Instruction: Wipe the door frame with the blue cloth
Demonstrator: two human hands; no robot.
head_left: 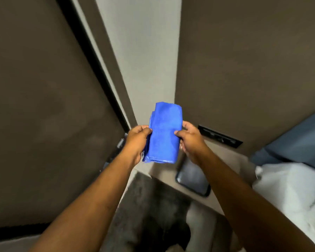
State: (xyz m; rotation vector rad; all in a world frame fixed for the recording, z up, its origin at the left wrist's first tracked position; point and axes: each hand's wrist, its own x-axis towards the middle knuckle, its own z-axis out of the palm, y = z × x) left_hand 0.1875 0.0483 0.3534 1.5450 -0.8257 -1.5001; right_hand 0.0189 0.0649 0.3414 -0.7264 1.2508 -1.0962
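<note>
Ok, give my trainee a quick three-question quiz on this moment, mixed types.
1. True or false: the cloth is touching the door frame.
2. Which hand grips the cloth? A) left hand only B) right hand only C) both
3. Fill in: the cloth is ____, not spread open.

Key: 1 false, it is held in the air in front of the wall; 2 C, one hand on each side edge; 3 folded.
</note>
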